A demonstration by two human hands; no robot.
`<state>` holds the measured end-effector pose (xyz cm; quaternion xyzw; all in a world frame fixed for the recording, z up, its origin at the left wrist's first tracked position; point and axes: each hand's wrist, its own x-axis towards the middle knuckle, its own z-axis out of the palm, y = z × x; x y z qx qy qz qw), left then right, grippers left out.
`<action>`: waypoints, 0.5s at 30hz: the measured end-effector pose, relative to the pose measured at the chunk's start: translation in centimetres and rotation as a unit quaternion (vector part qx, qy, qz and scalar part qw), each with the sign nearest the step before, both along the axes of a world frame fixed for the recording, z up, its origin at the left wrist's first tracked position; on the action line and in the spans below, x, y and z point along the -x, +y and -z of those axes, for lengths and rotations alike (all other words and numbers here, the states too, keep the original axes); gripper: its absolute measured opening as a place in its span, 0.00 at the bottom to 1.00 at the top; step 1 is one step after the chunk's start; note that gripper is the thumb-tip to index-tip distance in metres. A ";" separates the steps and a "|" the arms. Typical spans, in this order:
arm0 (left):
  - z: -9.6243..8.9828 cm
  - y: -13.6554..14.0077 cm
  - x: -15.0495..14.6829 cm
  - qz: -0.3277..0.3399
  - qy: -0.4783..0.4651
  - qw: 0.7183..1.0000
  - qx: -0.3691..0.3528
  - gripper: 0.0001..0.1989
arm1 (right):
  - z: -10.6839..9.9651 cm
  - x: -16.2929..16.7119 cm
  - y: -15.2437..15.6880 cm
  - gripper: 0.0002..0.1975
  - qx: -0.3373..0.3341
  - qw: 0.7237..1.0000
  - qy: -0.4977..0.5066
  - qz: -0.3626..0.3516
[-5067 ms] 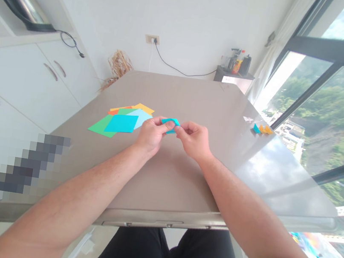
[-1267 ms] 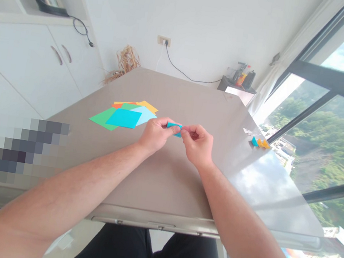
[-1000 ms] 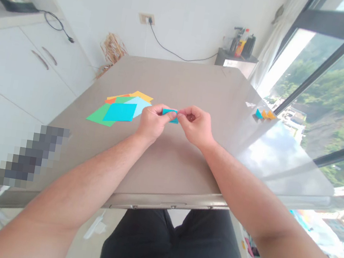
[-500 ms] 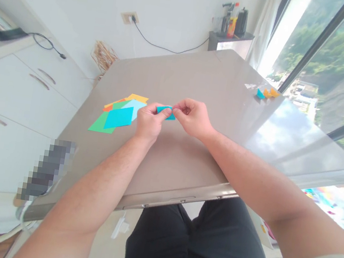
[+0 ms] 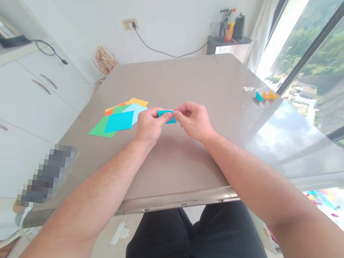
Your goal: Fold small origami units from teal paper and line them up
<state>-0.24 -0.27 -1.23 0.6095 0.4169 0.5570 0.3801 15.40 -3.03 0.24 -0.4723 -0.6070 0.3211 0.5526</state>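
- The small folded turquoise paper piece (image 5: 172, 121) is held between the two hands above the near-middle of the table; whether it touches the tabletop cannot be told.
- The left hand (image 5: 149, 125) pinches its left part, thumb laid on top, remaining fingers mostly hidden behind.
- The right hand (image 5: 193, 119) pinches its right end between thumb and forefinger, the other fingers curled in.
- Just beside the left hand, loose paper sheets overlap in a fanned pile: a flat turquoise sheet (image 5: 119, 122) on top, with a green sheet (image 5: 99, 127), a pale blue sheet (image 5: 137, 115), an orange sheet (image 5: 109, 112) and a yellow sheet (image 5: 141, 103) partly showing around it.
- All lie on the glossy grey-brown table (image 5: 183, 161).
- Near its right edge, well apart from the hands, a small folded turquoise paper shape (image 5: 258, 96) stands in a row with two small folded yellow-orange paper shapes (image 5: 273, 95).
- At the table's left edge lies a dark, pixelated object (image 5: 51, 171), its identity unreadable.
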 end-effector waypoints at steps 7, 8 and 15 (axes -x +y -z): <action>0.1 0.1 -0.1 0.015 -0.019 1.000 0.006 0.18 | 0.3 0.2 0.1 0.05 -0.045 0.998 -0.040 0.018; 0.2 0.1 -0.1 0.016 -0.022 1.000 0.004 0.19 | 0.3 0.2 0.1 0.04 -0.052 0.997 -0.043 0.021; 0.1 -0.1 -0.3 0.035 -0.054 0.998 0.000 0.17 | 0.5 0.2 0.1 0.05 -0.055 0.997 -0.033 0.034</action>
